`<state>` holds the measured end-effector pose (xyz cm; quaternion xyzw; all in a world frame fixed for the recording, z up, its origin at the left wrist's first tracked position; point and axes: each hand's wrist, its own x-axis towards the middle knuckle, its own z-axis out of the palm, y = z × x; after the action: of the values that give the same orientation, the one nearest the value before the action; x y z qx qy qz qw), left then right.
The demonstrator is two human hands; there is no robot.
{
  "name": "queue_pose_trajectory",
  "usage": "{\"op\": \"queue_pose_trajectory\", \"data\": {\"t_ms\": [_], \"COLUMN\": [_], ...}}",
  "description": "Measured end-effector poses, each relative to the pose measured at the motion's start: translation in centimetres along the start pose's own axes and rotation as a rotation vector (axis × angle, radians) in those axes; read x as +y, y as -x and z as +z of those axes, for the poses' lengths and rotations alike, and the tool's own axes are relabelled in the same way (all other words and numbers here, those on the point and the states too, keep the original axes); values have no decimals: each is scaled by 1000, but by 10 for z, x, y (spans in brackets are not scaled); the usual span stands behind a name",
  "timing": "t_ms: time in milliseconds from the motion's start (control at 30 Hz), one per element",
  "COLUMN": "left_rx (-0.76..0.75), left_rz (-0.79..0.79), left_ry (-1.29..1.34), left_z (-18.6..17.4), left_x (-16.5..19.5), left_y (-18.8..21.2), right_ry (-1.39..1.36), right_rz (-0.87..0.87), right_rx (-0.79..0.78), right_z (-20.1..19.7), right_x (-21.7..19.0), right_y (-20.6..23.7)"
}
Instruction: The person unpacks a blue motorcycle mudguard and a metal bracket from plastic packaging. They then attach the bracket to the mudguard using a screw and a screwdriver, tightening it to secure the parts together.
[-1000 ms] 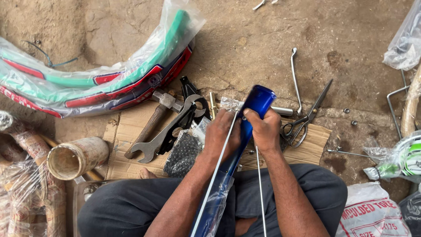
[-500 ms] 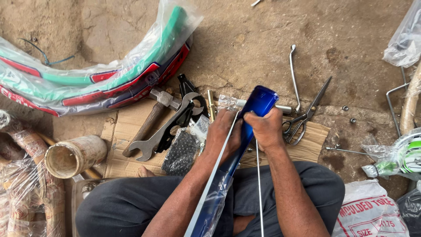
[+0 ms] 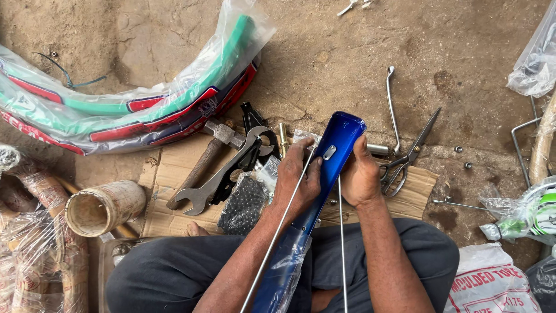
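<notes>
A shiny blue bicycle mudguard (image 3: 339, 142) stands tilted up from my lap, its lower part still in clear plastic wrap. My left hand (image 3: 297, 177) grips its left side and my right hand (image 3: 360, 174) grips its right side, near a small metal bracket (image 3: 329, 152) on its face. Two thin metal stay rods (image 3: 278, 232) run from that bracket down past my arms toward my lap.
On flattened cardboard (image 3: 174, 168) lie a hammer (image 3: 202, 162), a large open-end spanner (image 3: 223, 177), a black chain bag (image 3: 244, 200) and scissors (image 3: 408, 156). Plastic-wrapped green and red mudguards (image 3: 133, 110) lie upper left. A round tin (image 3: 104, 206) sits left; bagged parts right.
The mudguard and both hands stay in place; my fingers have shifted slightly around the bracket. The view has moved a little.
</notes>
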<state>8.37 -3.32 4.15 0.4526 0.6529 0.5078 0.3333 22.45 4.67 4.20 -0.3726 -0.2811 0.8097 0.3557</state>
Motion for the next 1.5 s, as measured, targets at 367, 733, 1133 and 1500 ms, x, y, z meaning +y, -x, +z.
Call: {"op": "queue_pose_trajectory", "data": {"t_ms": [367,733,1133,1500], "left_rx": [-11,-33,3,-51], "left_rz": [101,30,-19,-10], "left_ry": [-15,-67,5,18], "left_z": [-7,-3,-7,-2], "left_x": [-2,-12,-15,-5], "left_y": [-4,2,-4,0], "right_ry": [139,152,-121,-141], "right_rz": [109,203,228,213], "right_rx": [-20,-43,-56,-55], "right_z": [-18,-11,-8,-47], "right_x": [9,4,7,34], "right_y": [2,6,2,-19]}}
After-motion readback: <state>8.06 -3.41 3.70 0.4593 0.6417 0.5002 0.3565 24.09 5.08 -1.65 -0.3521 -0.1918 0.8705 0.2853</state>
